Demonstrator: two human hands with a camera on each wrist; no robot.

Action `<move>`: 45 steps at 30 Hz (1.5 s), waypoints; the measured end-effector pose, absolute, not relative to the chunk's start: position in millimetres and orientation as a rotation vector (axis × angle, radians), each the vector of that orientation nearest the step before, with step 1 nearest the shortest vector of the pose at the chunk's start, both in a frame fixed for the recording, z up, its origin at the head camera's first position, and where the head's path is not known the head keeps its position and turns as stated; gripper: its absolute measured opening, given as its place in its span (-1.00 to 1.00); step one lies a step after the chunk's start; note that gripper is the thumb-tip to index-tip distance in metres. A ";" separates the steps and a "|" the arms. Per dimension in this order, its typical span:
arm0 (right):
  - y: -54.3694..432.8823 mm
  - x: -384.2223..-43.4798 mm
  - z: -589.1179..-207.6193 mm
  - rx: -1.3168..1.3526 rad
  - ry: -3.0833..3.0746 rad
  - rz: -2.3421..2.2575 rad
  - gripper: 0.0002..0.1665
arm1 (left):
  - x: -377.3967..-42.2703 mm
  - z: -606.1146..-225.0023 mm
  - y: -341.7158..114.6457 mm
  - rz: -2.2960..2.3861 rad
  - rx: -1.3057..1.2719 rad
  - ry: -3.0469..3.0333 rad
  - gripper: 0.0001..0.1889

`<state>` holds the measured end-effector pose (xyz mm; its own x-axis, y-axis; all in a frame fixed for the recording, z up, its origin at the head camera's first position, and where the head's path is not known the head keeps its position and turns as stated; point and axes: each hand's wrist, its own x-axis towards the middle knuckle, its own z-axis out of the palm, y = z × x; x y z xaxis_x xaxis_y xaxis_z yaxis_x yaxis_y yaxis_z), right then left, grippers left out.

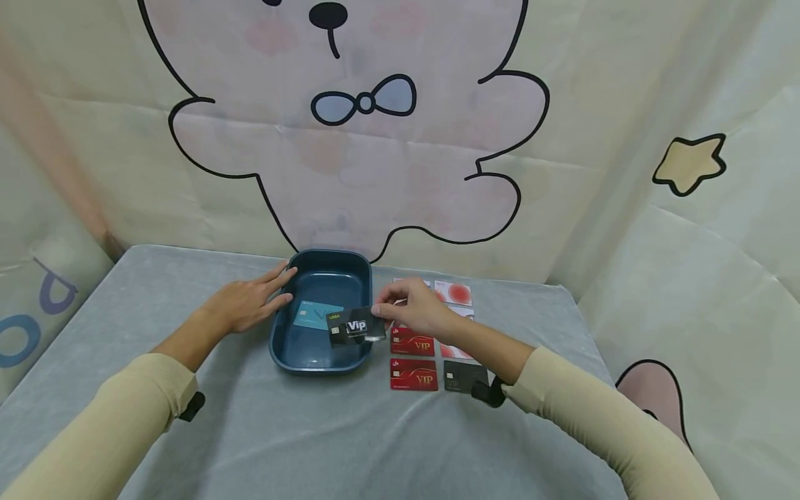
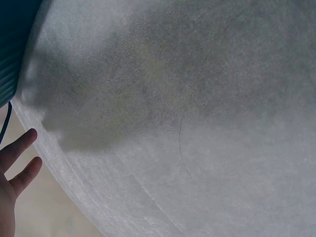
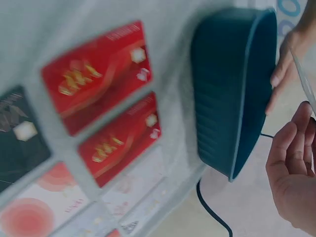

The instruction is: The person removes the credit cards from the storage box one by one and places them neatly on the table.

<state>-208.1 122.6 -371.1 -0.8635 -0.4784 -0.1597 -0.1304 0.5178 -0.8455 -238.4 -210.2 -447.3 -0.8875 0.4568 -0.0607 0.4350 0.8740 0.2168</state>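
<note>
My right hand pinches a black VIP card by its right edge, over the right side of a dark blue basin. Inside that basin lies a light blue card, partly covered by the black one in the head view. Fingers extended, my left hand rests against the basin's left rim. The right wrist view catches the held card nearly edge-on above the basin. Only part of the left hand shows in the left wrist view, fingers spread.
Right of the basin, cards lie in two columns on the grey cloth: red VIP cards, a dark grey VIP card and white cards with red circles. My right forearm covers some of them. A printed curtain hangs behind the table.
</note>
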 end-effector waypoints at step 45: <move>220.8 -121.0 -463.5 -0.316 2.300 -1.189 -0.84 | -240.1 -447.3 -209.4 0.295 0.656 2.914 -0.33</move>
